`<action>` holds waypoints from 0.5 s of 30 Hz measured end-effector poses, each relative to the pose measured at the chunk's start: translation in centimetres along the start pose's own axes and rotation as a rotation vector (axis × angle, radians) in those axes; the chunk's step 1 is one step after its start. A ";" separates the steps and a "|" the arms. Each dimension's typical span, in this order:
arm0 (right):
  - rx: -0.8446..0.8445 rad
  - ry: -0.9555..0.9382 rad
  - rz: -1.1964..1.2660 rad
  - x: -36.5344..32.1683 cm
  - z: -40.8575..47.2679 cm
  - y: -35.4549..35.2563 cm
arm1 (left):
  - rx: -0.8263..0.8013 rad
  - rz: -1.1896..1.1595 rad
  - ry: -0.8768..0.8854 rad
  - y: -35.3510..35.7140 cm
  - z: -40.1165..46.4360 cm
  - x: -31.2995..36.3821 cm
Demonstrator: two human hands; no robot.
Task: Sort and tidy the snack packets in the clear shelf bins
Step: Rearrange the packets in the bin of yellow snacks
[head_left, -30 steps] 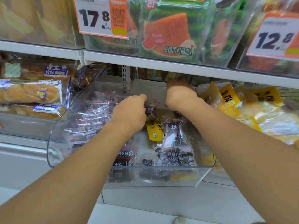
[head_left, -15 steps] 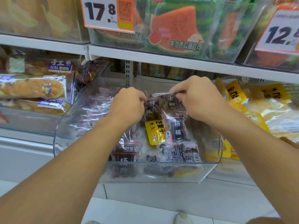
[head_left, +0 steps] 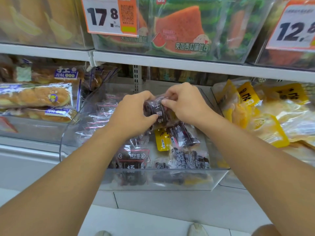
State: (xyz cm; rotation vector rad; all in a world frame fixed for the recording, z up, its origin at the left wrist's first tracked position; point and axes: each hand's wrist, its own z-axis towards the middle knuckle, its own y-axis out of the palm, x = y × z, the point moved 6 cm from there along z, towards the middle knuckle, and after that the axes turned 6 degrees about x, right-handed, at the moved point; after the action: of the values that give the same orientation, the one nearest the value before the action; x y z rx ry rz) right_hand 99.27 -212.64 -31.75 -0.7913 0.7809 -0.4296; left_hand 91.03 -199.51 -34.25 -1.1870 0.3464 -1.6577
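Both hands point(head_left: 160, 108) round dark packet point(head_left: 156, 109).

Leaving open room at the back of the clear bin point(head_left: 163, 179), beyond both hands. Crowding its front half: dark snack packets point(head_left: 185, 133) and a yellow packet point(head_left: 161, 140). Capping the reach from above: the shelf edge point(head_left: 187, 63). Flanking closely: bread bin point(head_left: 34, 128) left, yellow bags point(head_left: 265, 116) right.
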 end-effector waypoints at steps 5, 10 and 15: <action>-0.565 0.181 -0.405 2.9 -1.8 1.8 | -0.015 0.328 0.006 0.5 0.5 0.5; -0.604 0.186 -0.510 2.8 -2.9 0.6 | -0.041 0.297 0.039 0.8 0.4 1.4; -0.457 0.140 -0.467 1.9 -2.8 -2.6 | 0.083 0.226 0.010 -0.3 1.1 1.1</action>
State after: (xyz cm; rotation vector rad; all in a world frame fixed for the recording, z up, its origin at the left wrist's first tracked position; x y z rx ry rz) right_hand 98.21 -216.77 -31.86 -1.3946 0.8352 -0.7424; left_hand 91.78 -199.95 -32.92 -1.0386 0.3995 -1.4686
